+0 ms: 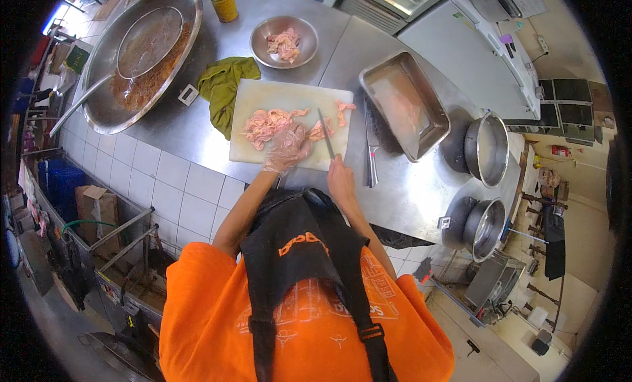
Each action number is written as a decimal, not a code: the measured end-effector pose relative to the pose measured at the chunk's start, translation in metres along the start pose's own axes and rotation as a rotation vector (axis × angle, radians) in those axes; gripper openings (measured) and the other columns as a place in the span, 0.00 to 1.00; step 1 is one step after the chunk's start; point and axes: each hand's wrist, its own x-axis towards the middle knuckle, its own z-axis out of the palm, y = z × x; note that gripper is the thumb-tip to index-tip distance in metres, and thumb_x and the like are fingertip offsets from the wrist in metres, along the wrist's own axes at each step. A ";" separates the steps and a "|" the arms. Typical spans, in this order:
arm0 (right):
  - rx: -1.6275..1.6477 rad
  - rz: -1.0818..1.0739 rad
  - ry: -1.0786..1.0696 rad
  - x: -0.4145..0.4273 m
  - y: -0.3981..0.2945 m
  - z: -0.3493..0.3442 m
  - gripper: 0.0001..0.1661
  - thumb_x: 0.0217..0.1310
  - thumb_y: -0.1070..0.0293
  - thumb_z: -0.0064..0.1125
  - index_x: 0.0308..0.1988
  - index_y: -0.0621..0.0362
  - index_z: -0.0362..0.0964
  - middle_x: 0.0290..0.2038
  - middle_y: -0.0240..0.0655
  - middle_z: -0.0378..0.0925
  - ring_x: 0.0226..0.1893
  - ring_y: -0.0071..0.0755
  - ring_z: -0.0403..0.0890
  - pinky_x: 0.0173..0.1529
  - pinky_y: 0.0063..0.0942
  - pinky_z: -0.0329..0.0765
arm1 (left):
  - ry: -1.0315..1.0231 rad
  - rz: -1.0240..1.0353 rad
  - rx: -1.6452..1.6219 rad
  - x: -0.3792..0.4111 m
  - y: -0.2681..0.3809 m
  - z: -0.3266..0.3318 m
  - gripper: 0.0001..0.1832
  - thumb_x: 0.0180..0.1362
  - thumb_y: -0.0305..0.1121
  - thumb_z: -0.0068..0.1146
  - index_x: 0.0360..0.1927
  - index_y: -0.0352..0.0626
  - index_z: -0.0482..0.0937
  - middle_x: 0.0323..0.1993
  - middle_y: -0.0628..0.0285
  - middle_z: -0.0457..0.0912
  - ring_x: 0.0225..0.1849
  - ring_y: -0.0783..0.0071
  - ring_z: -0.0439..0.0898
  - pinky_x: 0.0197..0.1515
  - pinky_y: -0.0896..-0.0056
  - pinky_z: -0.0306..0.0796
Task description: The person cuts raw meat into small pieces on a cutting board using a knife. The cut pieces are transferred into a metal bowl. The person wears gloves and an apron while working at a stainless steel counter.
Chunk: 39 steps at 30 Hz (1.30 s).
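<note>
A white cutting board [291, 93] lies in front of me with pale pink raw meat, perhaps chicken skin, [264, 126] heaped on its left half. My left hand [290, 147], in a clear plastic glove, presses with curled fingers on the near right side of that heap. Bare, my right hand [340, 178] grips a kitchen knife [326, 133] by its handle, the blade pointing away from me over the board. Beside the blade lies a small cut piece [318, 130], partly behind it. Another strip [342, 111] rests near the board's right edge.
Right of the board are a second knife [371, 160] and a deep steel pan [442, 123] holding a pale piece. A green cloth [224, 86] touches the board's left. Beyond stand a steel bowl [308, 46] with meat, a yellow tin [224, 7] and a large basin [190, 46]. Two pots [474, 150] stand far right.
</note>
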 end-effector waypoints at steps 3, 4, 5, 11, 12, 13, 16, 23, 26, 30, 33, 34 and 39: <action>0.024 0.013 -0.016 -0.006 0.000 0.006 0.13 0.68 0.62 0.37 0.43 0.60 0.62 0.27 0.62 0.75 0.33 0.72 0.76 0.37 0.61 0.70 | 0.104 0.045 0.081 0.011 0.019 0.002 0.14 0.49 0.38 0.58 0.39 0.44 0.78 0.37 0.57 0.76 0.41 0.58 0.75 0.41 0.55 0.70; 0.035 0.015 -0.003 -0.007 0.002 0.009 0.13 0.68 0.62 0.37 0.43 0.60 0.62 0.27 0.62 0.75 0.33 0.72 0.76 0.37 0.60 0.71 | 0.084 0.048 0.079 0.014 0.022 0.004 0.15 0.50 0.38 0.57 0.41 0.45 0.78 0.37 0.57 0.76 0.41 0.58 0.75 0.41 0.55 0.70; 0.042 0.002 0.001 -0.005 0.005 0.009 0.13 0.68 0.62 0.37 0.43 0.60 0.62 0.27 0.62 0.75 0.33 0.71 0.76 0.37 0.60 0.71 | 0.064 0.052 0.077 0.017 0.024 0.005 0.16 0.51 0.39 0.57 0.42 0.45 0.78 0.37 0.58 0.77 0.40 0.58 0.76 0.42 0.56 0.70; -0.002 0.010 0.016 0.005 0.006 -0.006 0.13 0.68 0.63 0.39 0.43 0.61 0.62 0.26 0.60 0.76 0.31 0.69 0.77 0.35 0.58 0.71 | -0.019 -0.057 0.109 0.012 0.009 0.016 0.10 0.52 0.37 0.57 0.35 0.44 0.79 0.31 0.58 0.78 0.38 0.57 0.76 0.43 0.56 0.69; -0.017 0.017 0.014 0.005 -0.002 -0.010 0.13 0.68 0.63 0.39 0.43 0.61 0.62 0.26 0.60 0.76 0.31 0.68 0.77 0.35 0.58 0.71 | 0.021 -0.058 0.094 0.012 0.010 0.015 0.08 0.52 0.36 0.57 0.31 0.44 0.79 0.30 0.57 0.78 0.37 0.57 0.76 0.44 0.56 0.68; -0.032 0.025 0.012 0.006 -0.007 -0.011 0.13 0.68 0.63 0.39 0.43 0.61 0.62 0.26 0.60 0.76 0.31 0.68 0.78 0.35 0.58 0.71 | 0.039 -0.077 0.058 0.013 0.012 0.015 0.08 0.52 0.36 0.57 0.31 0.44 0.79 0.31 0.57 0.78 0.37 0.56 0.76 0.43 0.55 0.69; -0.005 -0.020 -0.009 0.021 -0.017 -0.004 0.12 0.68 0.65 0.38 0.43 0.62 0.62 0.26 0.60 0.76 0.32 0.68 0.78 0.34 0.58 0.71 | 0.067 -0.116 -0.020 0.010 0.015 0.018 0.07 0.52 0.36 0.57 0.30 0.44 0.79 0.31 0.57 0.78 0.35 0.55 0.76 0.40 0.54 0.69; -0.076 0.073 -0.151 -0.027 0.018 0.009 0.12 0.67 0.67 0.36 0.43 0.64 0.61 0.28 0.64 0.74 0.33 0.73 0.76 0.37 0.61 0.69 | 0.215 0.183 0.533 -0.003 0.005 0.020 0.07 0.52 0.36 0.56 0.33 0.49 0.80 0.28 0.66 0.79 0.33 0.67 0.79 0.30 0.61 0.71; -0.023 0.027 -0.110 -0.022 0.020 0.010 0.13 0.66 0.67 0.36 0.44 0.64 0.60 0.29 0.63 0.75 0.33 0.72 0.76 0.37 0.61 0.70 | 0.057 0.128 0.457 0.001 0.003 0.032 0.07 0.50 0.36 0.56 0.33 0.50 0.80 0.28 0.66 0.78 0.33 0.68 0.78 0.29 0.61 0.71; 0.035 -0.056 -0.026 0.028 -0.004 0.015 0.14 0.67 0.65 0.36 0.45 0.64 0.60 0.27 0.63 0.74 0.30 0.71 0.76 0.34 0.60 0.69 | -0.079 -0.004 0.093 0.001 -0.007 0.048 0.09 0.48 0.33 0.57 0.35 0.50 0.79 0.32 0.66 0.77 0.36 0.68 0.77 0.27 0.60 0.70; -0.042 0.053 -0.051 0.009 0.016 0.022 0.14 0.68 0.64 0.37 0.44 0.62 0.61 0.27 0.62 0.75 0.30 0.69 0.77 0.33 0.59 0.71 | -0.050 0.219 0.347 0.004 0.002 0.035 0.11 0.46 0.32 0.58 0.36 0.47 0.79 0.32 0.65 0.77 0.36 0.66 0.77 0.29 0.58 0.70; -0.086 0.100 -0.075 -0.002 0.026 0.024 0.14 0.68 0.63 0.37 0.44 0.61 0.62 0.28 0.60 0.76 0.31 0.68 0.77 0.34 0.58 0.72 | -0.029 0.202 0.340 0.005 0.005 0.033 0.11 0.46 0.33 0.58 0.36 0.47 0.78 0.32 0.64 0.77 0.37 0.66 0.77 0.30 0.57 0.70; 0.026 0.021 0.093 -0.002 0.036 0.002 0.13 0.68 0.62 0.39 0.40 0.61 0.62 0.24 0.61 0.74 0.27 0.70 0.75 0.31 0.59 0.69 | 0.122 0.122 0.312 0.000 -0.002 0.041 0.11 0.49 0.33 0.57 0.36 0.42 0.77 0.32 0.60 0.76 0.38 0.61 0.76 0.36 0.57 0.71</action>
